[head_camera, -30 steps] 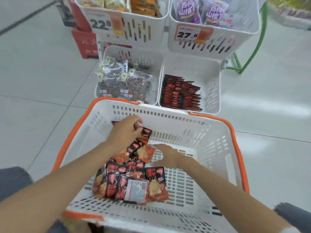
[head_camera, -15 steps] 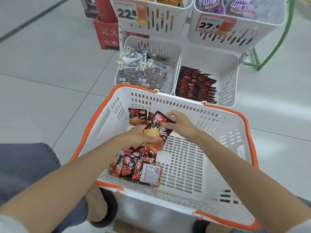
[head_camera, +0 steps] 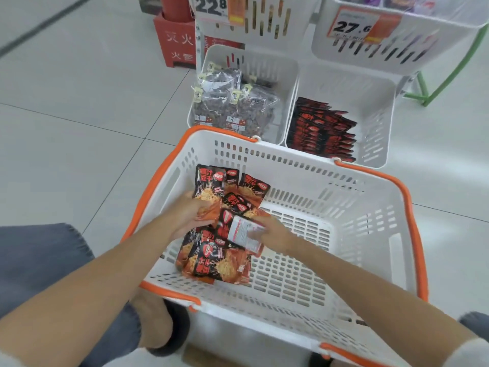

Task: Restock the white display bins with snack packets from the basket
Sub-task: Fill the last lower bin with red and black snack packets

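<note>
A white basket with orange rim (head_camera: 370, 234) sits on the floor in front of me. Black-and-orange snack packets (head_camera: 219, 263) lie piled in its left half. My left hand (head_camera: 188, 215) grips a fanned bunch of these packets (head_camera: 209, 186) held upright. My right hand (head_camera: 272, 234) is closed on one packet turned label-side up (head_camera: 242, 230), just above the pile. Beyond the basket, the lower right white bin (head_camera: 375, 123) holds a row of the same dark packets (head_camera: 322, 131) along its left side.
The lower left bin (head_camera: 280, 75) holds clear bags of dark snacks. Two upper bins carry price tags 22.8 (head_camera: 210, 5) and 27.6 (head_camera: 352, 26). A red box (head_camera: 176, 41) stands behind on the left. A green frame leg (head_camera: 423, 94) is at right. My knee (head_camera: 39, 260) is left of the basket.
My right hand dropped from the bunch near the basket's far wall to the pile and took a label-up packet. My left hand still holds the bunch, now with more packets showing.
</note>
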`<state>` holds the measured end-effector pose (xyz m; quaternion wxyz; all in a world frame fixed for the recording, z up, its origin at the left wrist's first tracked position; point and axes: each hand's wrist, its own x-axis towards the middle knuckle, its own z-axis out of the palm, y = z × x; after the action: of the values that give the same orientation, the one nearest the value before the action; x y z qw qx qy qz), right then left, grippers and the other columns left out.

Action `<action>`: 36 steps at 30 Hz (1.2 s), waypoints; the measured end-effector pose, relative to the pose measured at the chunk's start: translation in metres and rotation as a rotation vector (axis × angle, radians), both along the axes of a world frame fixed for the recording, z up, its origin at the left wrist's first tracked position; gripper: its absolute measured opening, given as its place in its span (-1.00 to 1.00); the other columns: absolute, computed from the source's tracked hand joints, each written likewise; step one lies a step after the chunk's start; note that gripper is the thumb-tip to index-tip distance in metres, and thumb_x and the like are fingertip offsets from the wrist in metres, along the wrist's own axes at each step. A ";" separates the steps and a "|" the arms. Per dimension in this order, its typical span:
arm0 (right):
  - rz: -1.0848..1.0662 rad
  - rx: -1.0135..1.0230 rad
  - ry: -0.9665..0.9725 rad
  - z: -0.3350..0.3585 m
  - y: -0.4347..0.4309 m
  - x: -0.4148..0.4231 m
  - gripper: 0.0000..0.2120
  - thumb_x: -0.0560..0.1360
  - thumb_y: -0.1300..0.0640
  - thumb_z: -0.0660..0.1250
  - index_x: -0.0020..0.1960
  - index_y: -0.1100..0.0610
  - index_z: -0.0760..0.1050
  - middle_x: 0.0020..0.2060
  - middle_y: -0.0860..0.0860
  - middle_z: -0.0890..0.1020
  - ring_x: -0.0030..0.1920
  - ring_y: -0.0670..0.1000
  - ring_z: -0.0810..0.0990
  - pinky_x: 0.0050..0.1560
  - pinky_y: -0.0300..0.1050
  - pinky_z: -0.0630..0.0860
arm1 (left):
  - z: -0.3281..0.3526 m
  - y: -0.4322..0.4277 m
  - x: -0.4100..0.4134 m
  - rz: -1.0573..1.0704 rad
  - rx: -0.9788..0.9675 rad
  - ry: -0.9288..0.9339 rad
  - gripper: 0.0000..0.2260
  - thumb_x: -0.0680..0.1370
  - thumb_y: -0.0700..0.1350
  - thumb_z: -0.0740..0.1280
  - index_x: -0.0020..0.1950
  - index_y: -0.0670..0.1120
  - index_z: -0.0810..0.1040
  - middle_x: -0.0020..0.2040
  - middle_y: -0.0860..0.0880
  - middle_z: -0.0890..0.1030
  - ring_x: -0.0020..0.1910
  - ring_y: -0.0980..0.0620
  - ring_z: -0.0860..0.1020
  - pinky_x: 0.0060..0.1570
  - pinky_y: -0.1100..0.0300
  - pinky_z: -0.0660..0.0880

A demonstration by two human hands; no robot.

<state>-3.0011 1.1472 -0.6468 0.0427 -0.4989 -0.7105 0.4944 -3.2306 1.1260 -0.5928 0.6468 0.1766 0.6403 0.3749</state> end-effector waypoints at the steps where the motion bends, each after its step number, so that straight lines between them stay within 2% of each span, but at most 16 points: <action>1: -0.139 0.086 0.087 0.010 0.004 -0.004 -0.77 0.59 0.07 0.28 0.14 0.19 0.54 -0.06 0.09 0.62 -0.15 0.06 0.61 -0.24 -0.17 0.55 | 0.000 0.003 0.002 0.026 0.009 -0.012 -0.39 0.59 -0.28 0.29 0.56 -0.05 0.09 0.09 -0.22 0.56 0.06 -0.15 0.61 0.19 -0.12 0.53; 3: -0.312 0.347 0.195 0.020 0.006 -0.017 -0.69 0.61 -0.05 0.18 0.20 0.11 0.52 -0.03 0.06 0.61 -0.07 0.07 0.60 -0.08 -0.10 0.54 | 0.008 0.008 0.012 0.011 0.011 -0.079 -0.49 0.56 -0.04 0.34 0.47 -0.06 0.27 0.26 -0.23 0.54 0.10 -0.17 0.61 0.20 -0.19 0.51; 5: -0.245 0.453 0.195 0.022 0.005 -0.031 -0.65 0.63 -0.01 0.13 0.35 0.06 0.46 0.16 0.06 0.55 0.16 -0.01 0.48 0.16 -0.24 0.37 | 0.013 0.009 0.025 -0.066 0.018 -0.197 -0.49 0.50 0.12 0.35 0.41 0.04 0.37 0.30 -0.19 0.55 0.16 -0.22 0.59 0.16 -0.27 0.51; 6: -0.125 0.443 0.187 0.021 0.004 -0.038 -0.64 0.63 -0.03 0.14 0.37 0.01 0.44 0.25 0.05 0.49 0.25 -0.03 0.40 0.27 -0.28 0.29 | 0.015 0.009 0.033 -0.124 0.046 -0.250 -0.56 0.52 0.12 0.35 0.37 0.07 0.41 0.28 -0.19 0.56 0.19 -0.23 0.58 0.14 -0.26 0.53; 8: 0.076 0.270 0.189 0.025 0.004 -0.047 -0.71 0.59 -0.10 0.15 0.24 -0.12 0.52 0.37 -0.01 0.37 0.39 0.00 0.29 0.42 -0.07 0.24 | 0.009 0.010 0.037 -0.094 0.080 -0.251 -0.71 0.55 -0.03 0.37 0.25 0.04 0.45 0.21 -0.23 0.58 0.16 -0.18 0.59 0.06 -0.13 0.60; 10: -0.005 0.089 0.279 0.031 0.010 -0.049 -0.80 0.60 -0.04 0.20 0.09 -0.14 0.60 0.35 -0.05 0.43 0.37 -0.04 0.36 0.38 -0.08 0.29 | 0.002 0.011 0.025 0.021 0.066 -0.151 -0.73 0.56 -0.17 0.36 0.24 -0.02 0.43 0.11 -0.21 0.61 0.04 -0.10 0.64 -0.01 0.04 0.62; 12: -0.247 0.100 0.232 0.017 0.025 -0.045 -0.84 0.59 0.05 0.27 0.07 0.02 0.60 0.22 -0.02 0.56 0.23 -0.03 0.50 0.27 -0.09 0.40 | -0.008 0.014 0.007 0.049 0.080 -0.013 -0.66 0.57 -0.22 0.33 0.32 -0.04 0.39 0.07 -0.16 0.58 -0.04 -0.06 0.66 0.05 0.05 0.61; 16: -0.321 0.071 -0.141 -0.034 0.040 -0.054 -0.42 0.47 -0.21 0.35 0.39 0.05 0.38 0.19 0.03 0.60 0.19 0.08 0.55 0.25 0.04 0.48 | -0.016 0.020 -0.016 -0.022 0.179 0.205 -0.39 0.58 -0.25 0.32 0.55 0.10 0.18 0.39 -0.06 0.47 -0.01 0.04 0.66 -0.09 0.09 0.65; 18: -0.325 0.077 -0.283 -0.054 0.038 -0.063 -0.44 0.40 -0.31 0.37 0.15 0.10 0.44 -0.09 0.06 0.63 -0.02 0.11 0.58 0.09 0.05 0.52 | -0.019 0.019 -0.019 -0.081 0.201 0.295 -0.39 0.59 -0.24 0.32 0.55 0.14 0.17 0.45 -0.02 0.42 0.10 0.03 0.61 -0.13 0.15 0.64; 21: -0.326 0.175 -0.190 -0.063 0.035 -0.067 -0.61 0.45 -0.02 0.45 -0.33 0.12 0.30 -0.42 0.06 0.40 -0.35 0.05 0.41 -0.18 -0.04 0.43 | -0.017 0.019 -0.020 -0.091 0.211 0.374 -0.43 0.61 -0.22 0.30 0.54 0.12 0.20 0.44 -0.01 0.42 0.16 -0.01 0.59 -0.07 0.13 0.64; 23: -0.399 0.099 -0.018 -0.051 0.039 -0.060 -0.66 0.49 0.18 0.41 -0.31 0.11 0.27 -0.39 0.05 0.37 -0.36 0.04 0.36 -0.26 -0.10 0.37 | -0.013 0.022 -0.019 -0.096 0.212 0.392 -0.49 0.62 -0.23 0.28 0.53 0.04 0.23 0.38 -0.01 0.47 0.10 0.01 0.60 0.00 0.08 0.62; 26: -0.469 0.090 0.169 -0.011 0.053 -0.040 -0.81 0.54 0.30 0.33 -0.17 0.12 0.38 -0.25 0.06 0.50 -0.22 0.07 0.52 -0.24 -0.25 0.45 | -0.004 0.027 -0.014 -0.144 0.239 0.445 -0.60 0.64 -0.20 0.24 0.47 0.01 0.31 0.28 -0.05 0.55 0.02 0.10 0.60 0.02 0.10 0.59; 29: -0.413 0.214 0.252 0.045 0.062 -0.015 -0.91 0.54 0.34 0.32 0.04 0.28 0.49 -0.05 0.05 0.56 -0.12 -0.07 0.53 -0.19 -0.49 0.41 | 0.010 0.031 -0.004 -0.186 0.248 0.401 -0.62 0.65 -0.17 0.23 0.45 0.05 0.32 0.31 -0.03 0.52 0.13 0.01 0.58 0.12 0.02 0.59; 32: -0.436 0.258 0.345 0.088 0.062 -0.005 -0.90 0.53 0.27 0.36 -0.05 0.10 0.49 0.00 0.02 0.60 -0.20 -0.16 0.59 -0.17 -0.35 0.52 | 0.025 0.035 0.023 -0.289 0.213 0.251 -0.63 0.61 0.11 0.27 0.39 0.07 0.33 0.35 0.04 0.48 0.24 -0.05 0.55 0.13 0.00 0.57; 34: -0.489 0.333 0.376 0.106 0.056 -0.001 -0.86 0.53 0.24 0.38 -0.09 0.03 0.47 -0.10 -0.06 0.62 -0.13 -0.17 0.61 -0.08 -0.18 0.56 | 0.031 0.039 0.048 -0.449 0.258 0.354 -0.42 0.47 0.34 0.33 0.38 0.09 0.33 0.32 0.16 0.48 0.26 0.07 0.50 0.25 0.00 0.48; 36: -0.571 0.418 0.363 0.122 0.054 0.004 -0.81 0.53 0.19 0.38 0.11 0.05 0.47 -0.04 -0.12 0.59 -0.09 -0.27 0.55 -0.03 -0.20 0.48 | 0.040 0.046 0.073 -0.502 0.391 0.456 -0.49 0.43 0.34 0.38 0.26 0.13 0.40 0.17 0.25 0.53 0.19 0.18 0.49 0.37 0.00 0.34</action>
<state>-2.9972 1.2009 -0.5252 0.4038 -0.5616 -0.6094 0.3874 -3.1575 1.1725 -0.5527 0.5138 0.5264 0.6207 0.2713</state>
